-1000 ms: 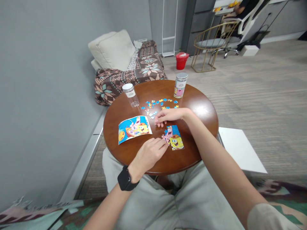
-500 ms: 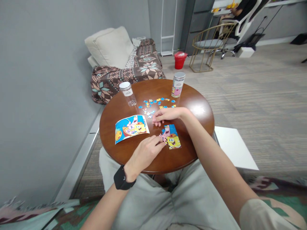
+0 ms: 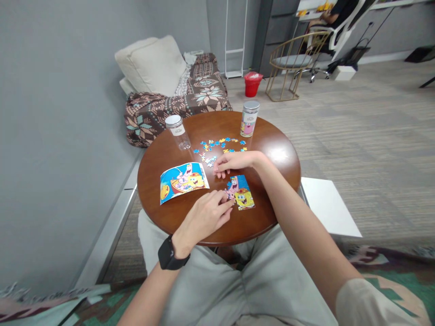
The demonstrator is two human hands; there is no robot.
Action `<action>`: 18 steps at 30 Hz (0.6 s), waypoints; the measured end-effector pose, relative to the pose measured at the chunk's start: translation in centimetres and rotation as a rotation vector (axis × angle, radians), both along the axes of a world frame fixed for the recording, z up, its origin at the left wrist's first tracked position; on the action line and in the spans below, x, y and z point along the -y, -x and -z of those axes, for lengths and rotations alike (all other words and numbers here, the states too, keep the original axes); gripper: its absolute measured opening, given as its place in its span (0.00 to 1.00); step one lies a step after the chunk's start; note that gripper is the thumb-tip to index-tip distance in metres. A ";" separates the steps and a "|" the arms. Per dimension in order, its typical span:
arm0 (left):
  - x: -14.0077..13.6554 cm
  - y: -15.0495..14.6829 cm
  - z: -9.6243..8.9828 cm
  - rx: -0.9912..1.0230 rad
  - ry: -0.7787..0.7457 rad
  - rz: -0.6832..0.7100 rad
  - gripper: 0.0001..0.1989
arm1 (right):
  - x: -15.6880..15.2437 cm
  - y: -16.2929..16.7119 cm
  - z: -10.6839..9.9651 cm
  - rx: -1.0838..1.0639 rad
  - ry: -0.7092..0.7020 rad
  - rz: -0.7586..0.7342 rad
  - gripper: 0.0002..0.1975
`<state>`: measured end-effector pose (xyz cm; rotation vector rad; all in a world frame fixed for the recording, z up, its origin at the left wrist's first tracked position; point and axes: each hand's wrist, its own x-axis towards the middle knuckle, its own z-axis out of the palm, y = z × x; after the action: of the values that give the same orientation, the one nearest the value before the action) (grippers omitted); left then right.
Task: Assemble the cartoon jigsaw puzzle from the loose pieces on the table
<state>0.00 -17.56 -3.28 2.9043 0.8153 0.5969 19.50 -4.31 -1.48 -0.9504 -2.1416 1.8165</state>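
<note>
My left hand [image 3: 209, 212], a black watch at its wrist, reaches with bent fingers to the left edge of a partly joined jigsaw puzzle [image 3: 244, 195]. Its fingertips touch that edge, and the thumb lies apart. The joined part shows a pink and a yellow cartoon figure on blue. Just beyond the puzzle's far side, my right hand [image 3: 234, 162] hovers low over the table with thumb and fingers curled together. Whatever may be between them is hidden. Several loose puzzle pieces [image 3: 210, 160] lie past the right hand. Left of the puzzle is a curved picture sheet [image 3: 185, 181] with the same figures.
On the round wooden table [image 3: 152, 167] stand a clear jar [image 3: 180, 136] with a white label, and a picture-covered can [image 3: 249, 120]. A patterned sofa [image 3: 176, 106], red bin [image 3: 252, 86] and gold chair [image 3: 292, 63] are beyond. Someone sits at a desk far right.
The view has shifted slightly, so everything sits a little further left. Both hands keep nearly the same places at the puzzle, with only slight finger movement in the left hand.
</note>
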 end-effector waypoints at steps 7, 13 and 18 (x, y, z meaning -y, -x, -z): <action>-0.1 -0.1 0.0 0.009 -0.031 -0.010 0.10 | 0.1 0.1 -0.2 0.010 -0.002 0.001 0.18; -0.3 -0.3 0.3 0.024 -0.033 -0.119 0.08 | 0.2 0.1 -0.4 0.019 -0.014 -0.006 0.18; -0.5 -0.5 0.5 0.000 0.003 -0.124 0.09 | 0.1 0.0 -0.3 0.013 -0.023 -0.009 0.17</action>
<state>0.50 -17.02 -3.80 2.8667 1.0014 0.6051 19.49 -4.38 -1.22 -0.9511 -2.1737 1.7905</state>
